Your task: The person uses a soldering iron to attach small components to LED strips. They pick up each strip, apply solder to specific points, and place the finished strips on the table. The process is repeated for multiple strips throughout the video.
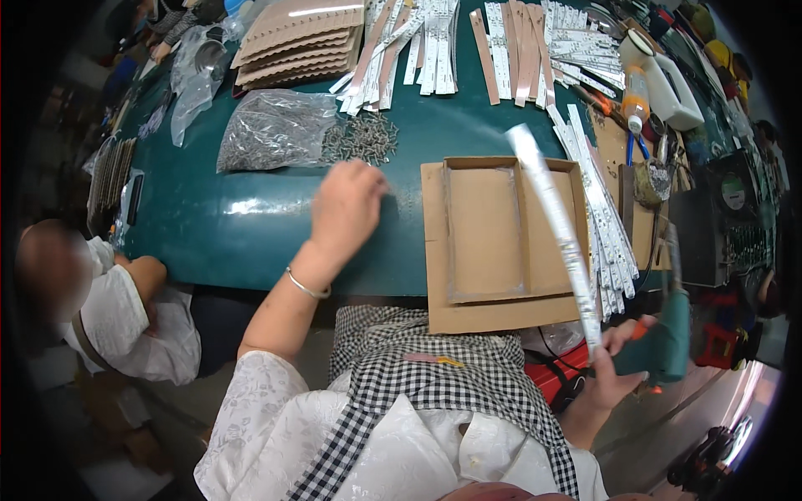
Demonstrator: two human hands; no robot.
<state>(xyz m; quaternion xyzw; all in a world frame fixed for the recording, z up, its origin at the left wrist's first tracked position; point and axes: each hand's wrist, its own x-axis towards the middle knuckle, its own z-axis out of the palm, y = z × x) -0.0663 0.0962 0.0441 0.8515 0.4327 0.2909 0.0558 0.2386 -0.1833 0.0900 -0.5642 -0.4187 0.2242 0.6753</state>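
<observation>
Strip [561, 230], white, probably light, bendy and best taken by its edges, slants over the cardboard tray [501, 317], its near end grasped in the fingers of the right hand [612, 369], while the left hand [345, 204] curls beside the screws [370, 138], holding what, if anything, I cannot tell.

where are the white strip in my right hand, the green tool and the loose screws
White strip [557, 219]: head view, midway along its length.
Green tool [673, 330]: head view, on its body.
Loose screws [366, 139]: head view, middle of the pile.
</observation>
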